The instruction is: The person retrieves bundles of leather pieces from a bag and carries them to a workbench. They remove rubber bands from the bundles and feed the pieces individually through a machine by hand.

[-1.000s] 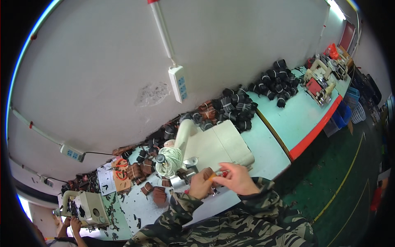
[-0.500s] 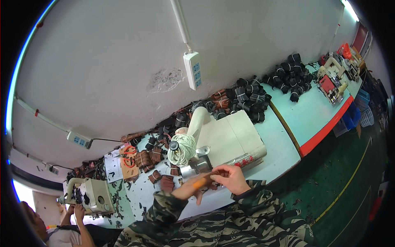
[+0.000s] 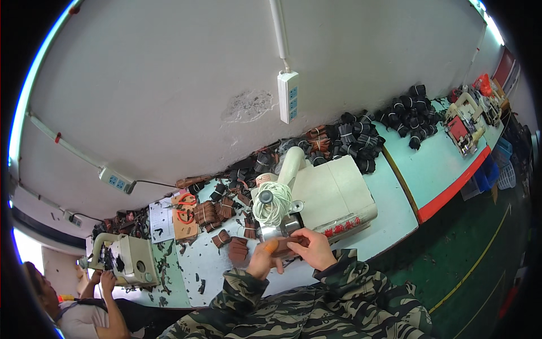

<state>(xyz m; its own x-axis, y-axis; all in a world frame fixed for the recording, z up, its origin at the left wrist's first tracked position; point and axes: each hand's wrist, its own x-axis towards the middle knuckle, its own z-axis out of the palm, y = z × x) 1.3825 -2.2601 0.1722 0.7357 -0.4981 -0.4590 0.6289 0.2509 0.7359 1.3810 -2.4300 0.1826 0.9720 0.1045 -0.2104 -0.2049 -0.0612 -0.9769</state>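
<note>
Head view: right hand (image 3: pixel 315 249) pinching brown strip (image 3: pixel 285 246), left hand (image 3: pixel 261 259) unclear in grip, red lettering (image 3: pixel 342 227) on machine (image 3: pixel 336 189).

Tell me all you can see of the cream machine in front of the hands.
A boxy cream machine with a smooth, painted-looking casing, red markings along its near edge and a curved arm. Shiny metal parts show at its left, beside a coil of pale cord. It stands on a pale table, near the right hand; whether they touch is unclear.
</note>
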